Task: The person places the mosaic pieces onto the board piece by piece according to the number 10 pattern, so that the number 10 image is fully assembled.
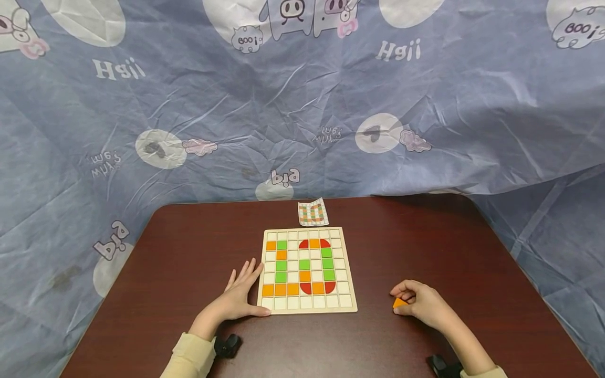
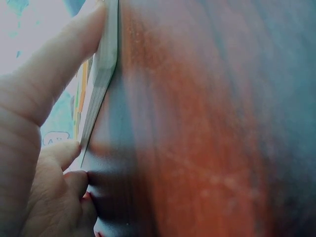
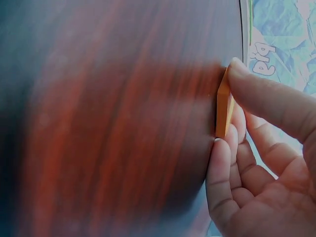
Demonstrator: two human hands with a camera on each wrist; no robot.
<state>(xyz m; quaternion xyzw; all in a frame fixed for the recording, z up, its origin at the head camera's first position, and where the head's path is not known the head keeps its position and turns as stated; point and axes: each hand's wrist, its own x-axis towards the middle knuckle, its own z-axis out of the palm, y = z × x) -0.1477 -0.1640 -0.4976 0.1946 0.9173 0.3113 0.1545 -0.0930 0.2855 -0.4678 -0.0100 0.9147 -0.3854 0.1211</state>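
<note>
A pale wooden grid board (image 1: 347, 273) lies on the table with orange, green and red tiles set in some of its squares. My left hand (image 1: 233, 299) rests at its left side with fingers spread. The thumb (image 2: 69, 54) touches the front left corner, and the fingertips meet the left edge further back. To the right of the board, my right hand (image 1: 423, 304) pinches an orange tile (image 1: 399, 303) between thumb and fingers. In the right wrist view that orange tile (image 3: 224, 106) stands tilted close over the tabletop, one end under the thumb tip.
Behind the board lies a small paper card (image 1: 313, 212) printed with a coloured grid pattern. The dark reddish-brown table (image 1: 203, 236) has rounded back corners. A blue-grey printed cloth (image 1: 264, 110) hangs behind and beside it.
</note>
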